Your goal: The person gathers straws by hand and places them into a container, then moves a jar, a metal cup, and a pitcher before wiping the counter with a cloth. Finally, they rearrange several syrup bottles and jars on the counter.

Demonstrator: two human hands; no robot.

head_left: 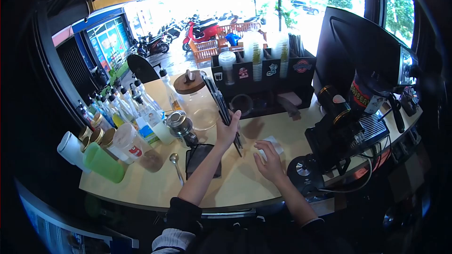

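Observation:
My left hand [228,130] is closed around a long, narrow bundle of black pieces [217,98], held upright and slightly tilted over the counter. Their exact kind I cannot tell. My right hand [269,161] rests low on the counter, its fingers bent over a white cloth or tissue [274,145]. Behind the bundle stands a clear glass jar [200,110] with a round wooden lid [189,82]. Under my left forearm lies a flat black mat [207,160], with a long-handled metal spoon [176,164] to its left.
Syrup pump bottles [123,103] and lidded containers crowd the left, near a green container [103,163]. A black organizer [256,71] with plastic cups [254,49] stands at the back. To the right are a coffee grinder [334,106] and a black round-based device [303,171].

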